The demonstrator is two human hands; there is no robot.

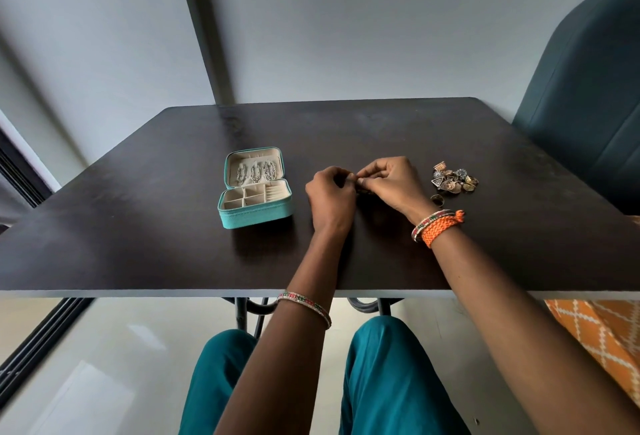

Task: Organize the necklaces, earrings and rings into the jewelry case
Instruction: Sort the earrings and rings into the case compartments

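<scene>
A teal jewelry case (254, 214) stands open on the dark table (173, 244), left of my hands. Three silver necklaces (255, 171) hang in its raised lid. Its cream compartments look empty. My left hand (330, 200) and my right hand (389, 185) meet at the fingertips, both pinching a small dark piece of jewelry (362, 188) that is mostly hidden between them. A pile of rings and earrings (453, 180) lies to the right of my right hand. One ring (437, 199) sits apart, just in front of the pile.
A dark teal chair (588, 105) stands at the table's far right corner. A grey wall with a dark post rises behind the table. The table's near edge runs above my knees.
</scene>
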